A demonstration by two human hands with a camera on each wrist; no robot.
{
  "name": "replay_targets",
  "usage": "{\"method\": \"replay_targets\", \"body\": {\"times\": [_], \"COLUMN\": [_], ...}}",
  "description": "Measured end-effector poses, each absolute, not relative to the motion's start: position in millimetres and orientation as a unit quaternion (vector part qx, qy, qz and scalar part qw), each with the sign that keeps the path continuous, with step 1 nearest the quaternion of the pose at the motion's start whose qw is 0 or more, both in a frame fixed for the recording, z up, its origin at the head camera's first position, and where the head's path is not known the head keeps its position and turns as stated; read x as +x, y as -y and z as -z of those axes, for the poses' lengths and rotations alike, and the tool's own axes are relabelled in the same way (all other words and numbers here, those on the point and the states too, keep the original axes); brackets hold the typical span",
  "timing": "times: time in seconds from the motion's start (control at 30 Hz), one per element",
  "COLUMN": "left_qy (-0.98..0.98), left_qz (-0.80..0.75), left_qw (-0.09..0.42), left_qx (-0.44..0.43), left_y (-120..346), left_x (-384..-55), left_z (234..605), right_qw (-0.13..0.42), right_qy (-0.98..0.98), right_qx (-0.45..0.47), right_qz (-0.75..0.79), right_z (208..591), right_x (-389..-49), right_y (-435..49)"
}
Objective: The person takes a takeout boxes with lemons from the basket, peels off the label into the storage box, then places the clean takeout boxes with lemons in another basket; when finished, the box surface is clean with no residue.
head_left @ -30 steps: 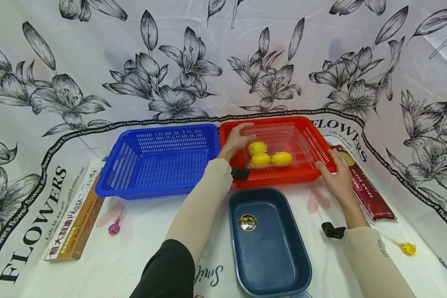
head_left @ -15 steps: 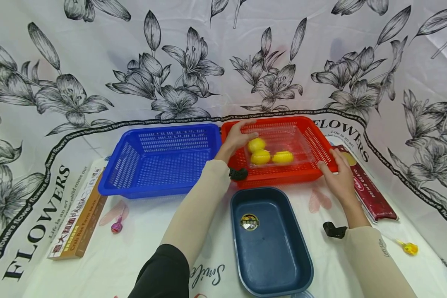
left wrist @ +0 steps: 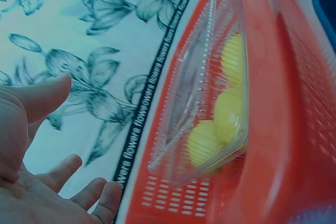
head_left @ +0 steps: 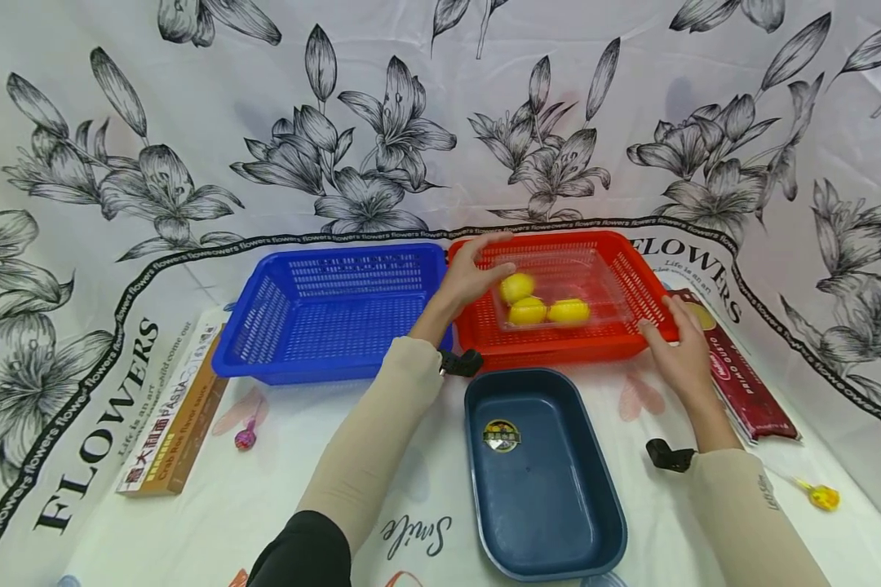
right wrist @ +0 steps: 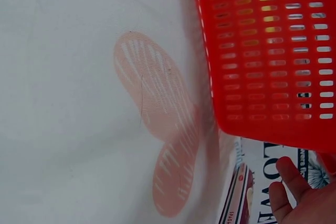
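Observation:
My left hand (head_left: 468, 277) hovers over the left end of a red plastic basket (head_left: 558, 355), fingers spread and thumb apart. In the left wrist view, nothing lies between its fingers, and the basket is off to the side. Inside the basket sits a clear plastic box (head_left: 605, 297) holding three yellow lemons (head_left: 568, 311). My right hand (head_left: 681, 346) is at the basket's right front corner, thumb and fingers parted. From the right wrist view, its fingertips (right wrist: 287, 167) show just past the corner, with a gap to the red wall.
A blue basket (head_left: 330, 373) stands left of the red one. In front is a dark blue tray (head_left: 532, 514). A pasta box (head_left: 183, 416) lies far left, a dark red packet (head_left: 749, 383) at right. Lollipops, one purple (head_left: 245, 439) and one yellow (head_left: 822, 496), lie on the cloth.
The head view has turned slightly left, so everything appears further right. My left hand has drawn a little to the left relative to the red basket; the right hand stays at its corner.

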State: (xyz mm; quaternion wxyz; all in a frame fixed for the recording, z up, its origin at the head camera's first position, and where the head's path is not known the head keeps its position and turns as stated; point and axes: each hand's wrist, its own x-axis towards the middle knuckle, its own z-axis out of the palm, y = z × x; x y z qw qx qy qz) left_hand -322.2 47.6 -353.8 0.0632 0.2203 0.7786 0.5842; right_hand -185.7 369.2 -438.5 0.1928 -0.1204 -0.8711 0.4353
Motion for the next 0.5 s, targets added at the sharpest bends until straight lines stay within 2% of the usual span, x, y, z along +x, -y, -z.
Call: {"method": "replay_targets", "body": {"times": [0.23,0.5], "left_qy": [-0.79,-0.801], "left_qz": [-0.563,-0.558], "left_qw": [0.01,0.009], "left_qx": [0.242,0.216], "left_y": [-20,15], "left_x": [-298,-267], "left_z": [347,352], "right_qw": [0.195,0.188], "right_qy": [0.869,0.866], "right_qx": [-0.12,-0.129], "right_qz": [-0.44,-0.446], "right_z": [438,436], "right_x": [-185,-185], "right_y": [-370,-369]}}
